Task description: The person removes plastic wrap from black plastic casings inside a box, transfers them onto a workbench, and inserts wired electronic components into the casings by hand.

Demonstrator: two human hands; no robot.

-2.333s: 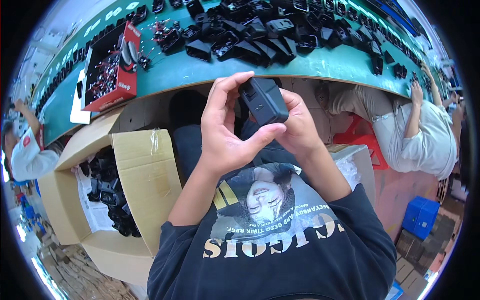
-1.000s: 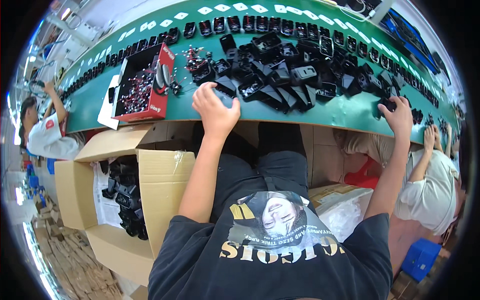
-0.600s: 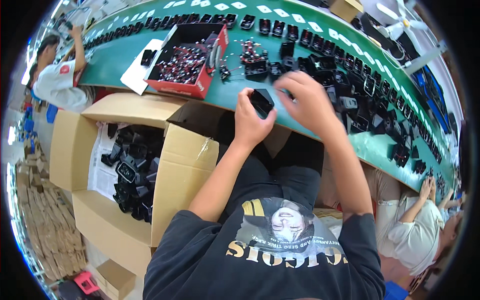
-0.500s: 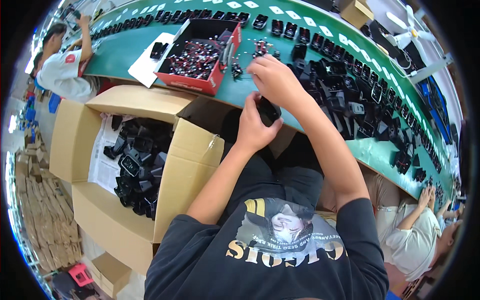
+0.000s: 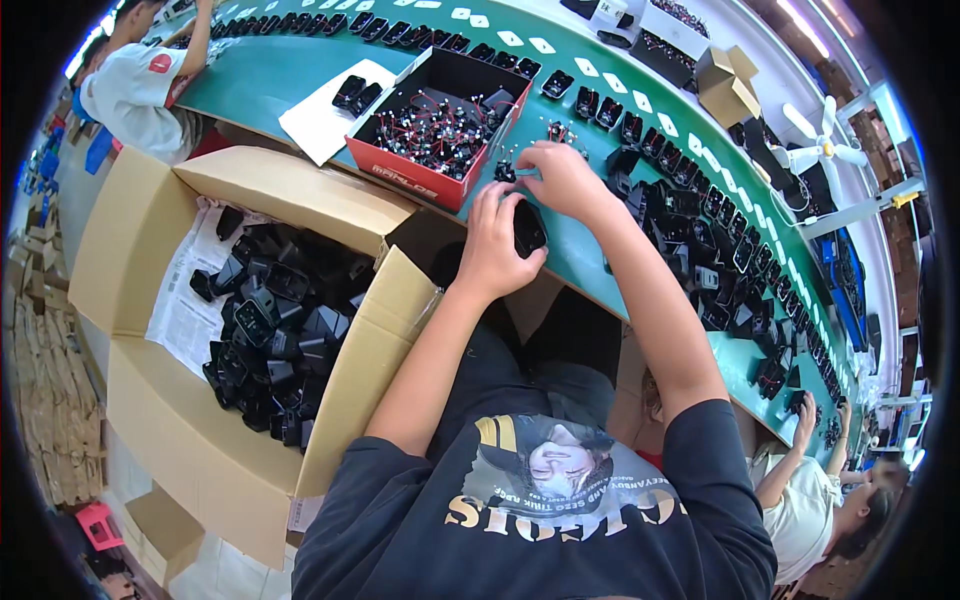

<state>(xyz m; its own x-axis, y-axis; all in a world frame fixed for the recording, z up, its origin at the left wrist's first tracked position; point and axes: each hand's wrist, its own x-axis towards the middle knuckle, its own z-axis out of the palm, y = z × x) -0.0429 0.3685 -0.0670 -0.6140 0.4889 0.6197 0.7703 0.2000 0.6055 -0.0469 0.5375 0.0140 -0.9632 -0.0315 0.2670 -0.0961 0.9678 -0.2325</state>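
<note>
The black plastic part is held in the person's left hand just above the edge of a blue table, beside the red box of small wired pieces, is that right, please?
Not quite: the table is green, not blue, as the head view shows. The rest stands: the left hand holds the black plastic part at the table's edge, beside the red box of small wired pieces.

— Where do my hands sit on the bench?

— I see my left hand [image 5: 492, 248] at the near edge of the long green workbench [image 5: 290, 70], wrapped round a small black plastic housing [image 5: 527, 228]. My right hand [image 5: 565, 180] lies just beyond it, at one o'clock, over the bench.

— And around them?

— The red cardboard tray of small wired parts [image 5: 440, 125] stands on the bench at eleven o'clock from my left hand, with a white paper sheet [image 5: 335, 100] to its left. A row of black plastic housings [image 5: 700, 240] runs off at three o'clock. The large open cardboard carton of black housings [image 5: 270, 320] sits below the bench, at eight o'clock.
</note>
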